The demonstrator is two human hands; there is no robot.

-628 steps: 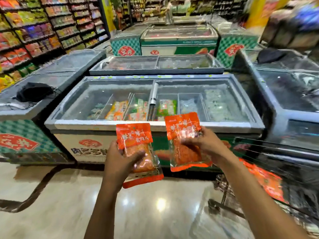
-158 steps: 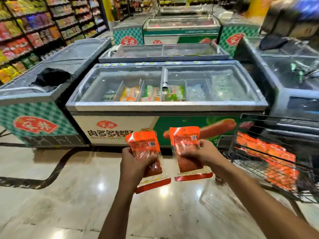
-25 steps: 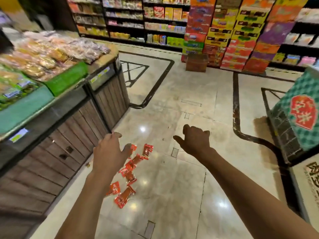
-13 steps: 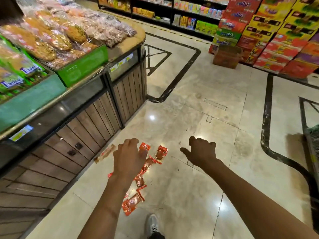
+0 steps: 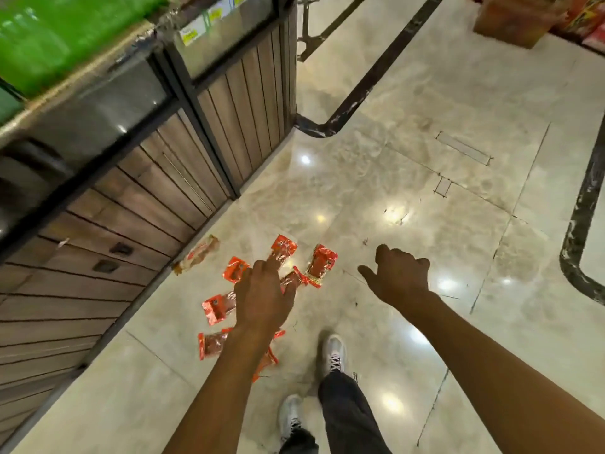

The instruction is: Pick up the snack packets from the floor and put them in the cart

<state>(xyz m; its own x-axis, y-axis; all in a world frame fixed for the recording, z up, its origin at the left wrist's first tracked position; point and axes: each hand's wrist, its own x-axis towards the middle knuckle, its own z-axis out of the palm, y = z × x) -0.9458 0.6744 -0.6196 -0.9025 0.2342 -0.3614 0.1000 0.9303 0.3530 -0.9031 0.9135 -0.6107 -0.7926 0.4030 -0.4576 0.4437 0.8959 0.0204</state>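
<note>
While both empty hands hover with loosely curled fingers, the scattered snack packets [image 5: 320, 264] lie lengthwise at mixed angles.

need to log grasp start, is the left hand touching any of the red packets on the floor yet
Cannot tell. In the head view the left hand overlaps the red packets from above, so no gap or contact shows; the standing posture suggests it is above them.

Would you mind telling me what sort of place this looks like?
Most likely a supermarket aisle: a wood-panelled display counter with shelf price labels, stacked colourful product boxes at top right, and orange snack packets scattered on polished marble floor.
</note>
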